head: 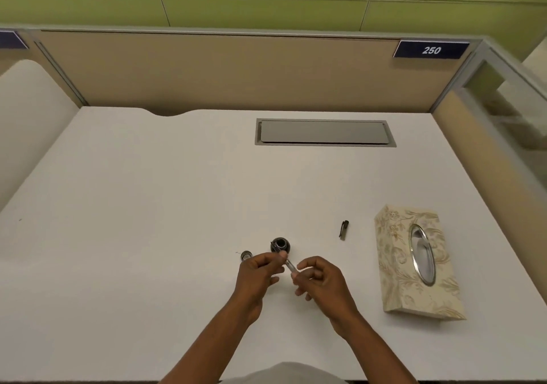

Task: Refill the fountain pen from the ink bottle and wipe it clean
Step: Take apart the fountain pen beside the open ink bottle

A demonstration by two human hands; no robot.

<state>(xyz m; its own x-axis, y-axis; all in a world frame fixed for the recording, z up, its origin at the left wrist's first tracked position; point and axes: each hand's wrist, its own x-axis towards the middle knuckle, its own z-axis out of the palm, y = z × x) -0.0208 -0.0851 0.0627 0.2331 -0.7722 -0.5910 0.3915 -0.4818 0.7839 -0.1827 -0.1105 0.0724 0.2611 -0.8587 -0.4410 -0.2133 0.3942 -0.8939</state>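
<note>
Holding fountain pen (286,260) in both hands, low and just in front of ink bottle (280,245), near the counter's front edge. Left hand (258,274): fingers (282,255) curled, pinching the pen's forward section; nib end pointing up-left, overlapping the open bottle mouth; whether dipped or only hovering, cannot tell. Right hand (321,280): fingers curled, pinching the clear rear end of the pen. Bottle cap (246,255) lying on the counter (148,206) just left of the bottle, partly behind the left knuckles. Pen cap (344,229) lying apart, up and right of the bottle, between bottle and tissue box (393,265). Tissue box sitting close to the right edge, by the side partition. Cable hatch (324,132) sitting flush near the back edge. Leaving broad open counter to the left and behind the bottle, up to the back partition (207,72).
</note>
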